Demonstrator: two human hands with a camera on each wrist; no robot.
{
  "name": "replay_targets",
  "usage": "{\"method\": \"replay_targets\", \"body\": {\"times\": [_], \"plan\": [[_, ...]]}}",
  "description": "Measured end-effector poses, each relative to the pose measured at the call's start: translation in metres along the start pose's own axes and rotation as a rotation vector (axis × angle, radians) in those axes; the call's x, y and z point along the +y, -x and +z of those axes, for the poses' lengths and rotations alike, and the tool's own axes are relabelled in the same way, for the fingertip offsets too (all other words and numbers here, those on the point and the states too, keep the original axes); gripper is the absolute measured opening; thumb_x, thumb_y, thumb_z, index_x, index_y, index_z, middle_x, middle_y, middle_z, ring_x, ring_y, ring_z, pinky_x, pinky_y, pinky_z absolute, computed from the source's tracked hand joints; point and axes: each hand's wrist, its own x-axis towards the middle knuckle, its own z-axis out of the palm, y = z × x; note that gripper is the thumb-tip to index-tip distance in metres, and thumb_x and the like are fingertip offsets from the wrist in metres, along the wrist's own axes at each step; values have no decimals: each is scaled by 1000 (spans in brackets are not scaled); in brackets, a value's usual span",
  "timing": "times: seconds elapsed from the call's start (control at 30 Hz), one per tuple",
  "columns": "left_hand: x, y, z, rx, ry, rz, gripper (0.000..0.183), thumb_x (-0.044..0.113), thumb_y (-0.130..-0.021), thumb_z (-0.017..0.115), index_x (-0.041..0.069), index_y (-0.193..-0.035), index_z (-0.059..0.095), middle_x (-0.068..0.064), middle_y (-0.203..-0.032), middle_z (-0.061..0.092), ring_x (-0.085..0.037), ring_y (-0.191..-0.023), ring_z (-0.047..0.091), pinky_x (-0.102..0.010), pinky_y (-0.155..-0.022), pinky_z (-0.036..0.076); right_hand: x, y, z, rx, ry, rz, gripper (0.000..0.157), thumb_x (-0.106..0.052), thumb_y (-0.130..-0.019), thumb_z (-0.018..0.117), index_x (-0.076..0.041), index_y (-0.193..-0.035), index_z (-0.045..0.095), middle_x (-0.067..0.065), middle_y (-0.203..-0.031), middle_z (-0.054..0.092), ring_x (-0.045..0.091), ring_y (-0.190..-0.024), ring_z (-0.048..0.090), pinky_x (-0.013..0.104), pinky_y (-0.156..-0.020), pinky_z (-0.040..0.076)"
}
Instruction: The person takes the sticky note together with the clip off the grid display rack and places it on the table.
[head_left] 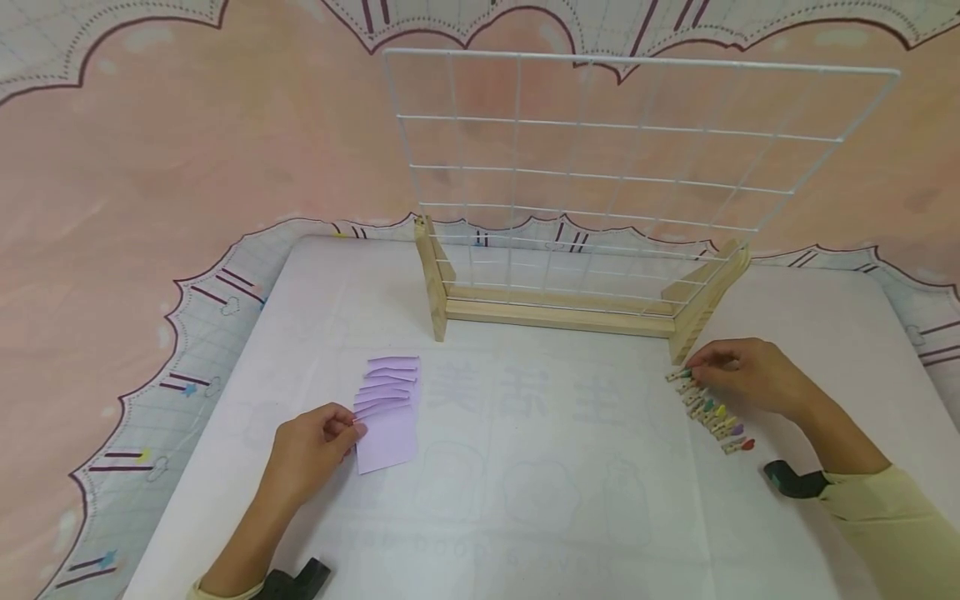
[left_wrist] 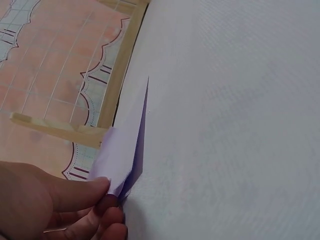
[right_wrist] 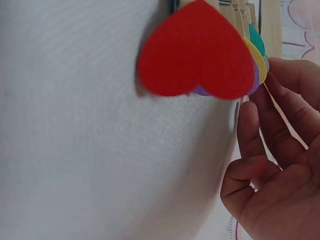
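Note:
Several purple paper slips (head_left: 388,433) lie overlapped in a column on the white-covered table. My left hand (head_left: 311,446) is at the left side of the column; thumb and fingers pinch the edge of a purple paper slip (left_wrist: 120,155) in the left wrist view. At right, small wooden clothespins with colored hearts (head_left: 712,410) form a slanting row. My right hand (head_left: 757,377) pinches the heart end of the farthest clothespin (head_left: 677,376), thumb and forefinger together. In the right wrist view a red heart (right_wrist: 197,52) at the near end covers much of the row.
A white wire grid (head_left: 600,175) stands in a wooden base (head_left: 558,317) at the back of the table. Its right foot (head_left: 708,304) is close beside the far clothespins. Patterned cloth (head_left: 187,142) hangs behind and shows round the table's edges.

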Motion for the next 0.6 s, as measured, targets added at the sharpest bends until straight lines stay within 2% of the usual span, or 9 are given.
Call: {"method": "replay_targets", "body": {"times": [0.2,0.37,0.6], "plan": [[1,0,0,24,-38,21,16,18,-90,78,7,-99,71,1,-77,72,-12,-73,66,-23,-61,48,-2,2,-1,-1,-10,16,22,-34,-99,68,-17,-111,76,3,-108,73,23,-101,61,36,-86,49],[0,0,0,37,-62,24,19,23,-90,79,7,-97,71,-2,-80,74,-16,-77,68,-27,-65,50,-3,4,-1,2,-29,45,25,-36,-99,67,-17,-114,75,6,-111,72,28,-106,60,45,-91,50],[5,3,-4,82,-92,28,21,27,-90,79,9,-94,70,-2,-79,71,-16,-74,64,-27,-64,48,-1,6,-1,6,-53,73,33,-41,-99,66,-16,-119,72,9,-115,71,31,-110,58,48,-92,49]]}}
